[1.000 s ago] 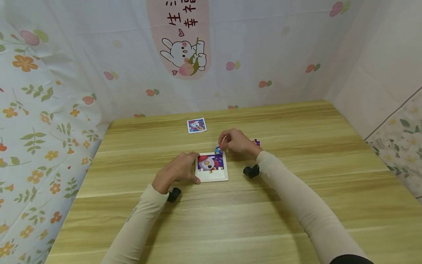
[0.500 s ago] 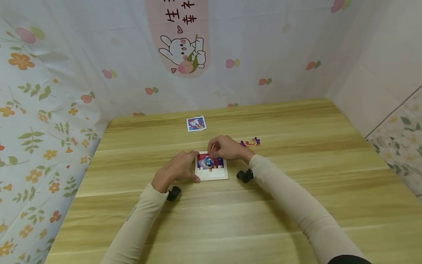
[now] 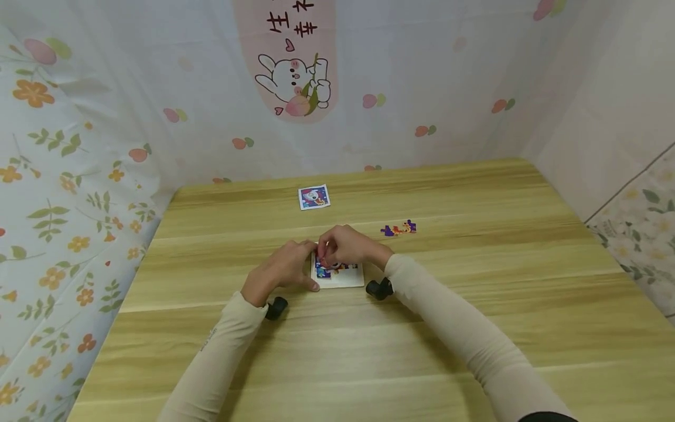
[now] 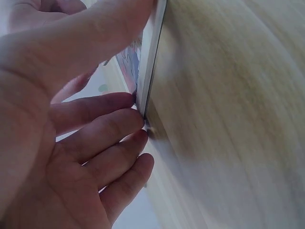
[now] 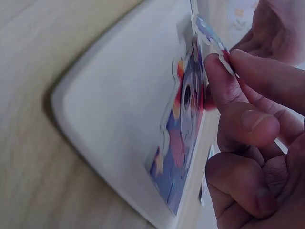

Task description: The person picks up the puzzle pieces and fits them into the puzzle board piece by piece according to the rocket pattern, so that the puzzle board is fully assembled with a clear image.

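A white puzzle tray (image 3: 345,282) lies on the table, its far part filled with joined jigsaw pieces (image 5: 174,143) that show a cartoon face. The near strip of the tray is bare white. My left hand (image 3: 282,268) grips the tray at its left side, thumb at the near corner and fingers at the far one; the left wrist view shows the fingertips against the tray's edge. Between thumb and forefinger, my right hand (image 3: 345,245) pinches a blue and red puzzle piece (image 5: 212,36). The piece is tilted over the tray's left part, and my fingers partly cover it.
Behind the tray lies a small picture card (image 3: 314,197) with a similar cartoon face. Several loose purple and orange puzzle pieces (image 3: 399,228) lie to the right, beyond my right hand. A patterned cloth (image 3: 401,76) hangs behind the wooden table (image 3: 337,351).
My right hand has moved left and nearer with the puzzle piece, from the tray's far right corner to its left part. The loose pieces have come into fuller view. My left hand stays put.
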{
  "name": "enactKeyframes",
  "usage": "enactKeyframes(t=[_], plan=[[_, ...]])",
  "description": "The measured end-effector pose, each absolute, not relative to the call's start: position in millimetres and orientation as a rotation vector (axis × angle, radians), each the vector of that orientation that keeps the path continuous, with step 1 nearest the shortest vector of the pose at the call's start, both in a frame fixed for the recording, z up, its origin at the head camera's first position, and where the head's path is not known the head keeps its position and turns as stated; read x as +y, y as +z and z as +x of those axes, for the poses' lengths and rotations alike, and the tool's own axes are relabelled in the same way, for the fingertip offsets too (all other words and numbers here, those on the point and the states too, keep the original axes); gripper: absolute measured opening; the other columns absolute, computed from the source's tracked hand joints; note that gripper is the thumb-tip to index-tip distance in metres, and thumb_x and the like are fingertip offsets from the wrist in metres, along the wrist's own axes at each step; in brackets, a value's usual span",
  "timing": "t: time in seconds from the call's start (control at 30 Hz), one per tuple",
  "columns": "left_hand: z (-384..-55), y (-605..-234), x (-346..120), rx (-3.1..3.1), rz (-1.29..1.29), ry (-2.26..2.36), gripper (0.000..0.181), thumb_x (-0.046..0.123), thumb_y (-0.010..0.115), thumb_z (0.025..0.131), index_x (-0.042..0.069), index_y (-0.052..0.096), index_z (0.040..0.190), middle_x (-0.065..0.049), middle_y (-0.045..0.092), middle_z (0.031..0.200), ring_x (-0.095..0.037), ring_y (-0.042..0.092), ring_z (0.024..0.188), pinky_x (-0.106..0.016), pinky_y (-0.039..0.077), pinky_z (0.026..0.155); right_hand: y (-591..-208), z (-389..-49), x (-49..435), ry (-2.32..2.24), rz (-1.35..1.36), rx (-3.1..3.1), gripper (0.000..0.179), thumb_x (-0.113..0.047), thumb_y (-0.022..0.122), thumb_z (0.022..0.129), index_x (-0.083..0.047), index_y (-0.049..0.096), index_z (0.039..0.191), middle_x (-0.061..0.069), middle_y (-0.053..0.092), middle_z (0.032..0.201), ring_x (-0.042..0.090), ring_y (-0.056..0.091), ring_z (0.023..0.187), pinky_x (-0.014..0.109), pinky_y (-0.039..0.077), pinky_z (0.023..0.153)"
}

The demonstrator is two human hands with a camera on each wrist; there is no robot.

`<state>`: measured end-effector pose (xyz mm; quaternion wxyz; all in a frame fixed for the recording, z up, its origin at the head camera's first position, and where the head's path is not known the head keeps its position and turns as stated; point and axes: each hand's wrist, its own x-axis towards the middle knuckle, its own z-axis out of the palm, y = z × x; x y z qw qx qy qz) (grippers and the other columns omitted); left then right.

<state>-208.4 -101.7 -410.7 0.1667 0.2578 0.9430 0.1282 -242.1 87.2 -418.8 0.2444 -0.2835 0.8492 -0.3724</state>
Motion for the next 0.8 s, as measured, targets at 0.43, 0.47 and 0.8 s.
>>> enactKeyframes(t=[0.43,0.47,0.8], plan=[[-206,-412,-108,2.706,0.757,0.411,0.08,0.039,0.094,0.067,0.001,0.061,0.129,-0.008,0.067,0.122,-0.025,0.061,0.103,-0.04,0.054,0.098,-421,-230,72,-0.848,-0.926,2.457,0.01,0.0,0.074,0.085,-0.008,0.071,0.08,0.002,0.07,0.073,0.006,0.057,0.055,0.016,0.045,0.053],[-207,-412,-108,2.706,0.762,0.416,0.08,0.039,0.094,0.067,0.001,0.061,0.129,-0.008,0.067,0.122,-0.024,0.061,0.102,-0.04,0.054,0.097,-421,-230,72,-0.835,-0.935,2.474,0.01,0.0,0.075,0.085,-0.008,0.072,0.079,0.002,0.071,0.073,0.005,0.057,0.055,0.015,0.045,0.053],[-210,-410,-104,2.702,0.78,0.4,0.079,0.037,0.093,0.068,0.004,0.061,0.131,-0.008,0.067,0.125,-0.028,0.062,0.109,-0.042,0.053,0.1,-423,-228,73,-0.731,-1.022,2.583,0.007,-0.005,0.078,0.084,-0.01,0.076,0.079,0.0,0.073,0.077,0.004,0.058,0.067,0.014,0.047,0.062]])
